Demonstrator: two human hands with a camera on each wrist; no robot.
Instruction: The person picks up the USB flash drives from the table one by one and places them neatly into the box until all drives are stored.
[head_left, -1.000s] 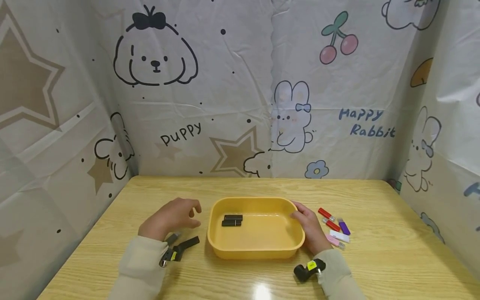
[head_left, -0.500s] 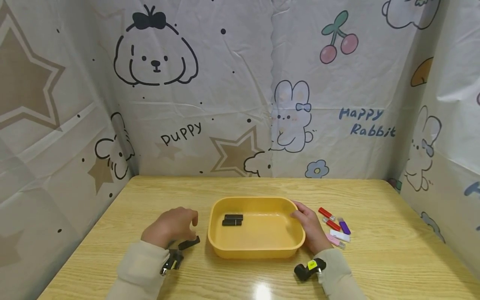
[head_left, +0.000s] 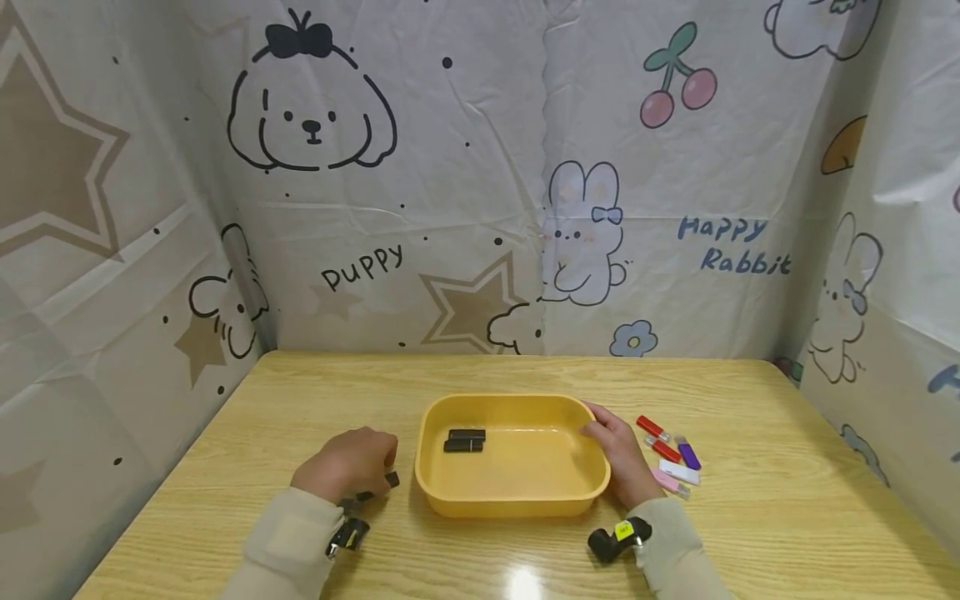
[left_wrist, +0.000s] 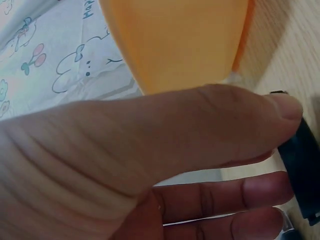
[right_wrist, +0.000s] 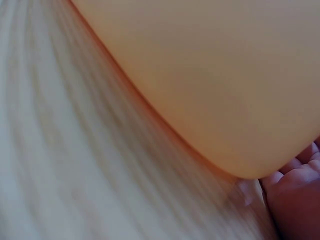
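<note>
My left hand (head_left: 347, 463) is down at the table left of the yellow plastic tray, pinching a black USB stick (head_left: 392, 479) between thumb and fingers. In the left wrist view the thumb lies over one end of that black USB stick (left_wrist: 304, 167), with fingertips at its side. Another dark stick (head_left: 351, 503) lies partly hidden under the hand. My right hand (head_left: 624, 460) grips the right side of the tray (head_left: 517, 507), its thumb over the rim. Two black USB sticks (head_left: 464, 446) lie side by side inside the tray, toward the left.
Right of the tray lie several USB sticks: two red, with one red stick (head_left: 651, 428) farthest back, a purple stick (head_left: 688, 454), a white stick (head_left: 679, 472) and a pink stick (head_left: 670, 482). A printed cloth (head_left: 465, 192) hangs behind the wooden table (head_left: 720, 533).
My left hand has come down, and its fingers have closed on the black stick that lay beside the tray. The right hand and the tray have stayed in place.
</note>
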